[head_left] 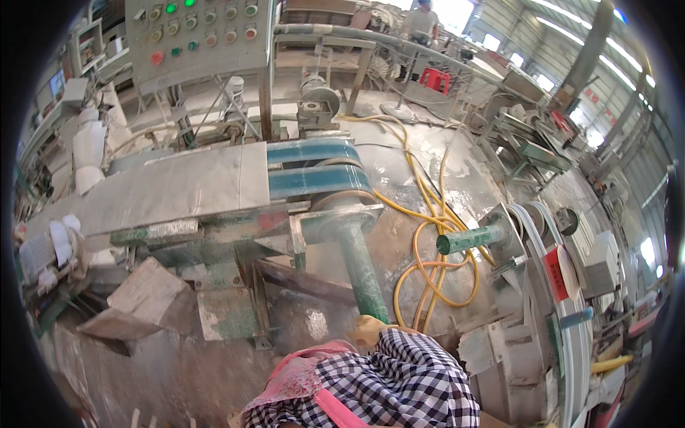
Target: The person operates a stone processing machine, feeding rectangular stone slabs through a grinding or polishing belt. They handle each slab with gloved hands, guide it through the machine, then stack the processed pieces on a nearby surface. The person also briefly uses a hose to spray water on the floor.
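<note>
My right hand (pixel 367 330) shows at the lower middle, at the end of a black-and-white checkered sleeve (pixel 421 364). It looks pale yellowish and small, and its fingers are too unclear to make out. Just above it ends a green metal tube (pixel 365 274), which slants down from a conveyor's end roller. I cannot tell whether hand and tube touch. A pink apron (pixel 307 371) covers part of my body left of the sleeve. My left hand does not appear.
Blue belts (pixel 317 182) run at the end of a grey metal-topped conveyor (pixel 193 182). A control panel (pixel 200 43) with buttons stands behind. Yellow hoses (pixel 428 250) coil over the wet floor. Another green tube (pixel 469 240) juts out at right. A person (pixel 421 25) stands far back.
</note>
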Available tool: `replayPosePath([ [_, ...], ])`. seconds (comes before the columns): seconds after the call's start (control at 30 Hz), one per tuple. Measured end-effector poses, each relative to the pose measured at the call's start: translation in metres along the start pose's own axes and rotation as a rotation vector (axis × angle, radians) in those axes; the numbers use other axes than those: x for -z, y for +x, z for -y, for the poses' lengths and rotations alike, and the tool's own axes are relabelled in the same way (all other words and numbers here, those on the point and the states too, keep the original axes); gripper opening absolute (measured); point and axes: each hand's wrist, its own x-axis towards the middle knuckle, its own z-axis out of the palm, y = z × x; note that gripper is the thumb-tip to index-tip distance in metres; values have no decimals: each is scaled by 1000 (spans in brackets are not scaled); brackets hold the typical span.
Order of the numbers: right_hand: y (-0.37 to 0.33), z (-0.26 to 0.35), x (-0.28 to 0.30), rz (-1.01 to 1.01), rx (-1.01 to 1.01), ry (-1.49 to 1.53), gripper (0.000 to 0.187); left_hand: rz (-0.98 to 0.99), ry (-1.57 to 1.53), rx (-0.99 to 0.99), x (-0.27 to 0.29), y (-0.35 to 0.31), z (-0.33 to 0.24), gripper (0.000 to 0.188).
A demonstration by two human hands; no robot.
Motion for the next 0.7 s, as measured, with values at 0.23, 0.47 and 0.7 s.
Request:
replayPosePath([
  [0.23,96,17,72,-602,-159,340,33,-15,-40,-239,54,118,-94,33],
  [0.47,222,8,270,-1019,-103,459,34,114,-414,-682,37,113,-324,33],
  [0.7,368,-64,339,-1055,-382,154,50,19,-94,-963,11,129,-539,52],
])
